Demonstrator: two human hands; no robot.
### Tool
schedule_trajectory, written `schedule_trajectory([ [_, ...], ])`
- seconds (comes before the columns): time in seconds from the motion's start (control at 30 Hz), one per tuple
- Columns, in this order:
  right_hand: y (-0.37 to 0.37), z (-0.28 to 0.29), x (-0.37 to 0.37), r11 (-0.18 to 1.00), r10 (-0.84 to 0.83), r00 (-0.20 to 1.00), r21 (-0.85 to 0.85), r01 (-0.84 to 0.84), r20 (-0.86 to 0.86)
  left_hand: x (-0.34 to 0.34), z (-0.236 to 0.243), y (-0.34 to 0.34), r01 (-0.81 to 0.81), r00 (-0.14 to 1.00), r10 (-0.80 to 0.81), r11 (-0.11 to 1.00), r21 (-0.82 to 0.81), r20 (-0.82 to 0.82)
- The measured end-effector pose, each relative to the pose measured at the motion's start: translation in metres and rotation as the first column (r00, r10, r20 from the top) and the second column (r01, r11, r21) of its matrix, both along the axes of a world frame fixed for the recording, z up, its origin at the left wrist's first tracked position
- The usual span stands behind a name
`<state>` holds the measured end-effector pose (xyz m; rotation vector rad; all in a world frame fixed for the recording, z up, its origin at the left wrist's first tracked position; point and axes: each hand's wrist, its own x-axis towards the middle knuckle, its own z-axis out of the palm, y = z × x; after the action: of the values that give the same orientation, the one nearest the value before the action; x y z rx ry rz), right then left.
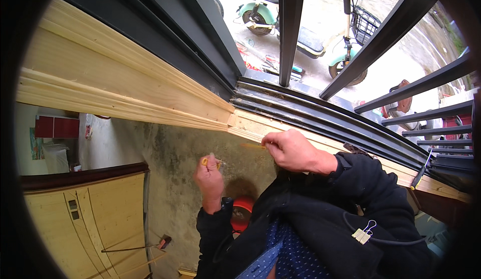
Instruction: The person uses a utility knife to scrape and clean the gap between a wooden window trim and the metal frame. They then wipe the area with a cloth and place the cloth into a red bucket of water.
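Note:
My left hand (209,179) is closed in front of my body, below the wooden window sill (255,124). Between its fingers is a small yellow ring-shaped piece (204,162); its exact kind is unclear. My right hand (293,151) is close against the sill, thumb and fingers pinched together. A thin, blurred yellowish strip (253,146) sticks out leftward from its fingertips. A gap separates the two hands, and I cannot tell whether the strip and the ring belong together.
Black window bars (291,33) rise beyond the sill; scooters (310,43) stand outside. Pale wooden trim (125,78) runs along the left. On the sill at right lies a screwdriver (417,178). A red bucket (244,210) is below; a wooden panel (117,204) is at lower left.

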<state>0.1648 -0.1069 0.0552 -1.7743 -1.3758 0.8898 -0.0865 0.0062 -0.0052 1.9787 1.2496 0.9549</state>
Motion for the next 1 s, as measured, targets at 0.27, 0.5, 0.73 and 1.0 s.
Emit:
schedule_trajectory([
  [0.27, 0.020, -0.005, 0.014, 0.967, -0.244, 0.960, 0.116, 0.229, 0.139, 0.020, 0.011, -0.017, 0.176, 0.982, -0.183, 0.975, -0.138, -0.044],
  [0.5, 0.038, -0.013, 0.016, 0.951, -0.302, 0.941, 0.112, 0.287, 0.154, 0.033, 0.017, -0.027, 0.292, 0.950, -0.307, 0.940, -0.176, -0.063],
  [0.73, 0.074, -0.018, 0.015, 0.975, -0.174, 0.946, -0.090, 0.205, 0.275, 0.042, 0.021, -0.027, 0.333, 0.935, -0.347, 0.929, -0.160, -0.068],
  [1.0, 0.084, -0.028, 0.015, 0.975, -0.220, 0.973, 0.021, 0.219, 0.076, 0.049, 0.021, -0.024, 0.355, 0.928, -0.366, 0.926, -0.132, -0.072],
])
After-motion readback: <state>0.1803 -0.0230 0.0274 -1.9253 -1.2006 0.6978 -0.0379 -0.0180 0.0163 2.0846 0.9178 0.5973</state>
